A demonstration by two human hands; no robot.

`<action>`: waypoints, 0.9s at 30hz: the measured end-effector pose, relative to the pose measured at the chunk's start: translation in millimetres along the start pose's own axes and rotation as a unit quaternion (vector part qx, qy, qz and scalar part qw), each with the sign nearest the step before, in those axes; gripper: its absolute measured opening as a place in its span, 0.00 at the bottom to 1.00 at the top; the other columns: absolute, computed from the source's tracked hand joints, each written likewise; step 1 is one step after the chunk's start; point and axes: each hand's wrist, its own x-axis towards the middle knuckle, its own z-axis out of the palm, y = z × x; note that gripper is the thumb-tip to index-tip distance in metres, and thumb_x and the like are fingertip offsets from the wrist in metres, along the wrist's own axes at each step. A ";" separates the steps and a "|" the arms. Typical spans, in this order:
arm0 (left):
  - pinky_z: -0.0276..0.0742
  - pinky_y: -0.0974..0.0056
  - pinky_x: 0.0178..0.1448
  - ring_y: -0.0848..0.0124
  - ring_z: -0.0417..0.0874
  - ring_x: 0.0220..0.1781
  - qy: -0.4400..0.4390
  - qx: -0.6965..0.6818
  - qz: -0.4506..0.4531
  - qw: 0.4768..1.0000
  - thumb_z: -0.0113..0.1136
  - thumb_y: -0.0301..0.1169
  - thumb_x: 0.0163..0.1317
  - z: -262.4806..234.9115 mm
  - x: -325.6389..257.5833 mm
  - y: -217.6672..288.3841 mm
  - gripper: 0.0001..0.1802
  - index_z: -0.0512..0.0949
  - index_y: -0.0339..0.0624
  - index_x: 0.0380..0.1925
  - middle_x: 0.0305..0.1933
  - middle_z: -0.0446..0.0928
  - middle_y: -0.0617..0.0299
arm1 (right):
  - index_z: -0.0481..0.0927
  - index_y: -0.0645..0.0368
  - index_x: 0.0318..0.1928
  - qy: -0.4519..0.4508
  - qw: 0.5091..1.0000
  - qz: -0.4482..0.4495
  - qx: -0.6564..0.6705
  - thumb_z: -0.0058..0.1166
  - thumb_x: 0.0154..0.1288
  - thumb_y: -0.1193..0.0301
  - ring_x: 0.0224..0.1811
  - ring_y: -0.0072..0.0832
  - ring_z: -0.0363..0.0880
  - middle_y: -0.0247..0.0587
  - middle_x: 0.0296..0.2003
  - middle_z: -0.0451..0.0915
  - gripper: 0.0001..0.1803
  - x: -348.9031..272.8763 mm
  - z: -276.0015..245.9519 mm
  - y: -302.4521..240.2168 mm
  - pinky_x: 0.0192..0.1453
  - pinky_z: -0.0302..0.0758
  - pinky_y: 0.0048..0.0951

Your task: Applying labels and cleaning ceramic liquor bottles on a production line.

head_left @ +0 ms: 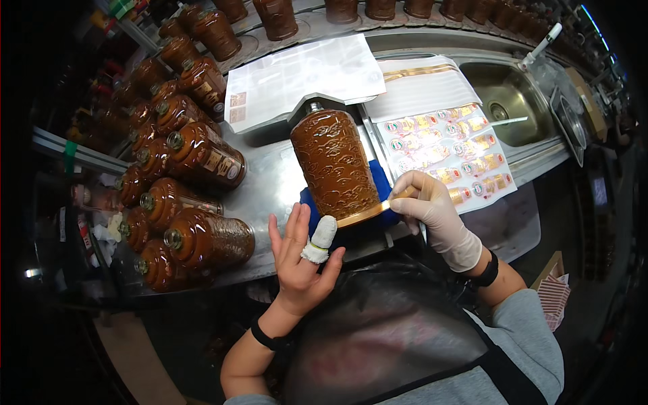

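Observation:
A brown bottle [332,158] with a raised pattern lies with its neck pointing away from me, resting over a blue cloth [380,179] in a metal holder. Along its near end runs a gold strip [358,214]. My right hand [432,212], in a white glove, pinches the right end of that strip between thumb and fingers; a thin pale tool shows below those fingers, its kind unclear. My left hand [302,253] is bare except for a white cover on one finger. Its fingers are spread close to the strip's left end; any touch is hard to make out.
Several brown bottles [209,236] crowd the left of the metal table; more line the conveyor [310,30] at the back. White paper [304,74] lies behind the holder. A label sheet [449,152] and gold strips [422,71] are right, before a sink [506,101].

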 end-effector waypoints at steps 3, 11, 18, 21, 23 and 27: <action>0.46 0.36 0.76 0.44 0.67 0.72 -0.007 -0.008 -0.002 1.000 0.68 0.28 0.54 0.3 1.6 -0.6 0.28 0.78 0.35 0.57 0.70 0.66 0.37 | 0.78 0.60 0.42 0.003 1.000 0.011 0.024 0.63 0.59 0.77 0.22 0.10 0.69 0.29 0.30 0.79 0.11 -3.8 1.0 -2.8 0.22 0.64 0.13; 0.46 0.36 0.76 0.43 0.67 0.72 0.012 -0.037 -0.006 0.999 0.70 0.30 0.55 1.1 -2.1 0.3 0.34 0.72 0.30 0.62 0.69 0.67 0.36 | 0.78 0.60 0.47 0.006 0.998 -0.056 -0.022 0.61 0.60 0.79 0.28 0.08 0.71 0.29 0.33 0.79 0.14 -21.8 12.2 -27.5 0.28 0.66 0.11; 0.49 0.37 0.76 0.51 0.75 0.68 0.061 0.008 0.020 0.998 0.71 0.24 0.46 14.8 33.3 -13.7 0.37 0.74 0.33 0.61 0.63 0.76 0.46 | 0.78 0.60 0.47 0.009 0.994 -0.094 -0.055 0.60 0.60 0.79 0.26 0.08 0.70 0.28 0.33 0.78 0.14 -21.3 18.6 -33.1 0.26 0.66 0.11; 0.49 0.37 0.76 0.51 0.75 0.67 0.063 -0.012 0.044 0.997 0.71 0.24 0.45 11.2 38.3 -12.9 0.36 0.75 0.34 0.60 0.63 0.76 0.45 | 0.78 0.61 0.47 0.031 0.994 -0.079 -0.066 0.60 0.60 0.80 0.26 0.09 0.70 0.28 0.32 0.77 0.14 -21.6 16.3 -32.4 0.25 0.65 0.11; 0.50 0.37 0.76 0.51 0.75 0.67 0.044 -0.006 0.035 0.998 0.71 0.24 0.46 8.6 37.6 -11.2 0.36 0.75 0.34 0.60 0.63 0.75 0.45 | 0.78 0.61 0.47 0.045 0.994 -0.077 -0.066 0.59 0.59 0.80 0.25 0.09 0.69 0.28 0.31 0.77 0.14 -22.6 14.2 -32.8 0.24 0.64 0.12; 0.50 0.35 0.75 0.47 0.74 0.68 0.050 -0.021 0.006 0.999 0.72 0.26 0.48 4.9 24.5 -8.1 0.32 0.77 0.33 0.58 0.65 0.73 0.40 | 0.78 0.61 0.47 0.056 0.993 -0.089 -0.045 0.59 0.59 0.81 0.24 0.08 0.68 0.29 0.31 0.77 0.15 -24.7 13.0 -36.1 0.23 0.63 0.11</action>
